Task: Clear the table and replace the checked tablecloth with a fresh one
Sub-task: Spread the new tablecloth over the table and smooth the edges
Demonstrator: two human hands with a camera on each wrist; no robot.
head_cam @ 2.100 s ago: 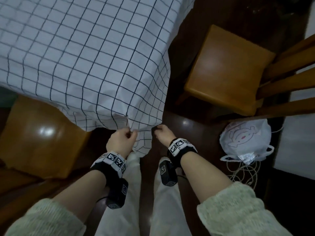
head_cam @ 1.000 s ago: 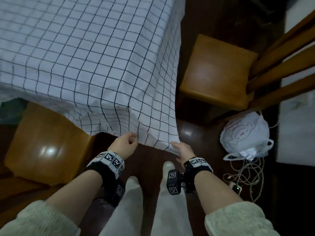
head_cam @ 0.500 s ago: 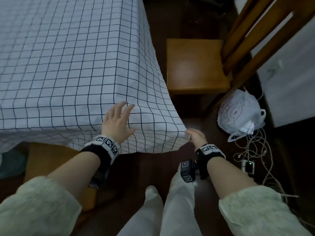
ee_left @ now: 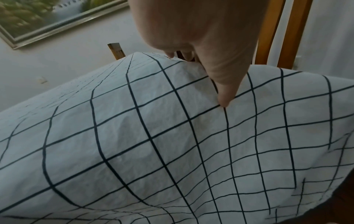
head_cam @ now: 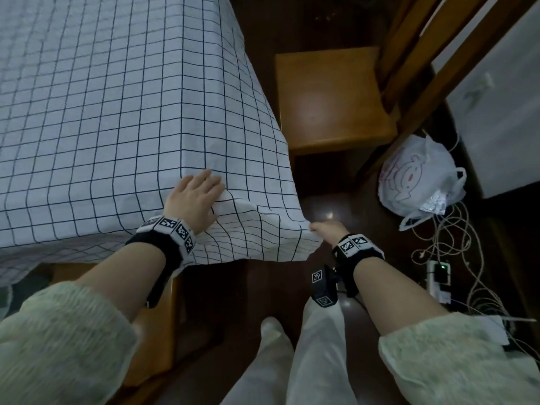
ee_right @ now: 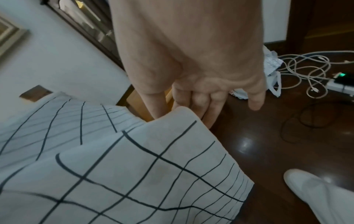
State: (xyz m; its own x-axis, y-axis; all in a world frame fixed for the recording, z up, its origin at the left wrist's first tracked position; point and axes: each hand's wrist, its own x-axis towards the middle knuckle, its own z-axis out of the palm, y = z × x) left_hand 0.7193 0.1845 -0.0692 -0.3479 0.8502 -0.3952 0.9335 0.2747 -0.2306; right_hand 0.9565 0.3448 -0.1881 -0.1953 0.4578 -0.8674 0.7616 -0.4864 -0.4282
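The checked tablecloth (head_cam: 117, 106) covers the table, draped over its near right corner. The left hand (head_cam: 194, 197) presses flat on that corner, fingers straight. The right hand (head_cam: 327, 230) pinches the hanging cloth edge. A closed white plastic bag (head_cam: 418, 176), contents hidden, sits on the floor beside the chair (head_cam: 330, 95).

White, dark-gridded checked tablecloth (head_cam: 117, 97) over table, near corner lifted outward.

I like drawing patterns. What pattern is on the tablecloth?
The white cloth tablecloth has a grid of thin dark lines; the left wrist view shows it best.
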